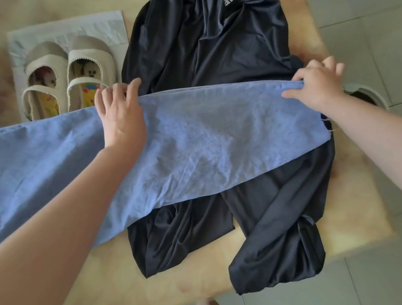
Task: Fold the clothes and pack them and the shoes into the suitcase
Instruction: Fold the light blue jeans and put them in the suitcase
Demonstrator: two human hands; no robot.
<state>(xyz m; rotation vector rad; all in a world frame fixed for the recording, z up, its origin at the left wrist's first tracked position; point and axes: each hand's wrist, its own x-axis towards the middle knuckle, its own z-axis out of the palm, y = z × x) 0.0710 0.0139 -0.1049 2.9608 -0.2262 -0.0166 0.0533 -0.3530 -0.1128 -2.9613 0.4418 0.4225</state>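
Head: blue cloth [193, 133] under L hand [121, 116]

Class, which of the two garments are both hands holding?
The blue garment: left hand and right hand grip its far edge, while the black trousers lie beneath it.

The blue garment [193, 138] is matt, softly creased woven cloth with a frayed edge. The black trousers [208, 39] are slick, faintly shiny fabric. The shoes [67, 74] are beige cloth, lying on crinkled paper [107, 25]. The worktop [183, 278] is smooth, glossy and marbled.
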